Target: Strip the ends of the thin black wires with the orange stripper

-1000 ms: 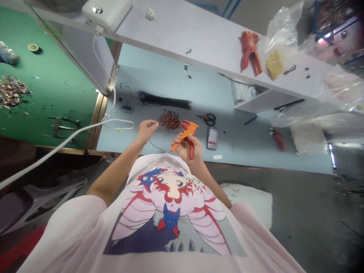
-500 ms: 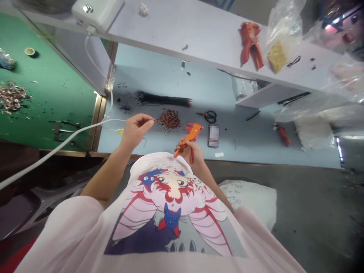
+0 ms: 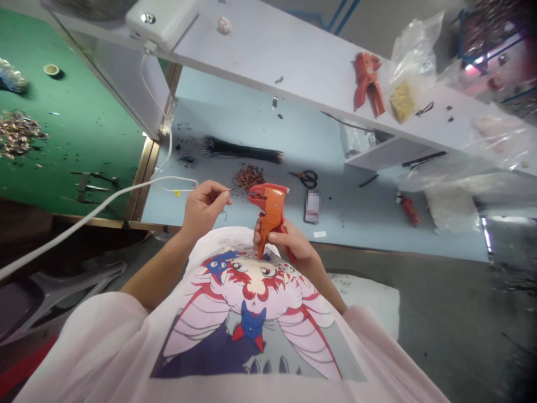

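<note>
Between its thumb and fingers, my left hand [image 3: 206, 206] pinches a thin dark wire [image 3: 235, 189], whose end points right. My right hand [image 3: 289, 239] is wrapped round the handles of an orange and red wire stripper [image 3: 272, 204]. The stripper's jaws face left, towards the wire's end and a short gap away from it. Just beyond lies a pile of small copper-coloured pieces [image 3: 248, 177]. Farther back a bundle of black wires [image 3: 243, 150] lies lengthwise on the pale blue table [image 3: 201, 116].
Scissors [image 3: 307, 178] and a phone-like object [image 3: 312, 206] lie to the right. A white shelf [image 3: 268, 45] spans the back, bearing another red wire stripper [image 3: 368, 84] and a plastic bag [image 3: 403, 101]. A white cable [image 3: 96, 211] crosses the left side.
My right hand has turned the wire stripper so its jaws face left, nearer to the wire. My left hand still pinches the wire. The whole view has shifted slightly.
</note>
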Demonstrator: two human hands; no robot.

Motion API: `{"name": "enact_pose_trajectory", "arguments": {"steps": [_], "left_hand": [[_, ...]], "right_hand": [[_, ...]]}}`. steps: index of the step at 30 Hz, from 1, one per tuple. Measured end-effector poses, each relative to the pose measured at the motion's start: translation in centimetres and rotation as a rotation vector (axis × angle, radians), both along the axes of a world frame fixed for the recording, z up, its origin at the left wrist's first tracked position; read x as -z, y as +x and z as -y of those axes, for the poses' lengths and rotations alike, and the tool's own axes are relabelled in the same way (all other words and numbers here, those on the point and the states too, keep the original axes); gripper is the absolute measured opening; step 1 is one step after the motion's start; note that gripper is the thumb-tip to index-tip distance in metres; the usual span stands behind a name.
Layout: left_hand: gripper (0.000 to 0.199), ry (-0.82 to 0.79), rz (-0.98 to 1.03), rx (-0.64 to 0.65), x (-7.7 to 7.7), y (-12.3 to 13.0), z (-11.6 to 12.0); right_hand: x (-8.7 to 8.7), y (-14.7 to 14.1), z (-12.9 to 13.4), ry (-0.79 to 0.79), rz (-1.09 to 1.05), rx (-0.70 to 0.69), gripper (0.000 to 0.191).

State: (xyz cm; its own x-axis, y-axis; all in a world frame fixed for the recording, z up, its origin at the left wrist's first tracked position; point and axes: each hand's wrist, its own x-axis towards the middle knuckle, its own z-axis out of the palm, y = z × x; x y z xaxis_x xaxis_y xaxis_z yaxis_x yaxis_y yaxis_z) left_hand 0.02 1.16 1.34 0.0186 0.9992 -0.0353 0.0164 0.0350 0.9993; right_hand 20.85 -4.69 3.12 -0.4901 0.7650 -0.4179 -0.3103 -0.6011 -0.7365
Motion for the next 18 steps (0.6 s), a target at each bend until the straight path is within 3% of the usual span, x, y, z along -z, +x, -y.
{"name": "enact_pose_trajectory", "arguments": {"steps": [6,10,18], "left_hand": [[0.011,0.143,-0.102,0.019,0.0,0.1,1.1],[0.008,0.263,-0.208,-0.035,-0.1,0.1,1.5],[0.006,0.371,-0.288,-0.022,-0.1,0.1,1.7]], "right_hand": [[-0.7,-0.2,0.0,0.011,-0.040,-0.036,0.033],[-0.9,-0.4,0.1,0.015,-0.050,-0.069,0.033],[-1.1,-0.8,0.6,-0.005,-0.071,-0.059,0.031]]}}
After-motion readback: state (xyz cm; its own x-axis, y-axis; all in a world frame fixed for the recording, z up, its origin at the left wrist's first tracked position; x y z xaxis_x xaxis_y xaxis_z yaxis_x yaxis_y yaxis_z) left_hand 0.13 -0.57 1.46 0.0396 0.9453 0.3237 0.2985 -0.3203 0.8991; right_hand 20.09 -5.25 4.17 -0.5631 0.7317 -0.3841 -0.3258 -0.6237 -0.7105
